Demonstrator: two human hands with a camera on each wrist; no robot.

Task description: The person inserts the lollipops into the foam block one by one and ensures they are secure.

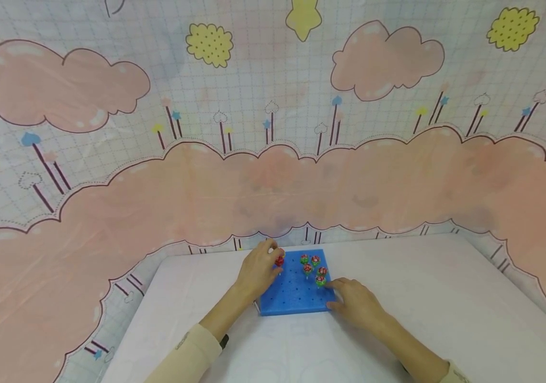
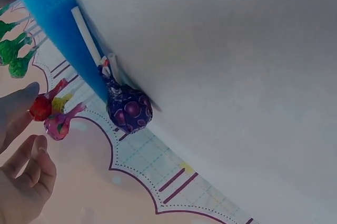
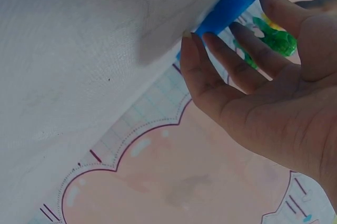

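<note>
A blue board with small holes lies on the table. At its back left, my left hand holds a red lollipop between thumb and finger. In the left wrist view, pink and yellow lollipops are close beside the red one. My right hand rests at the board's right edge, its fingers loosely spread and touching the side. Several red-and-green lollipops stand in the board's right part. A purple lollipop lies against the board's left side, mostly hidden by my left arm in the head view.
The white table extends on both sides of the board and in front of it. Behind it hangs a patterned cloth with pink clouds, which meets the table's back edge.
</note>
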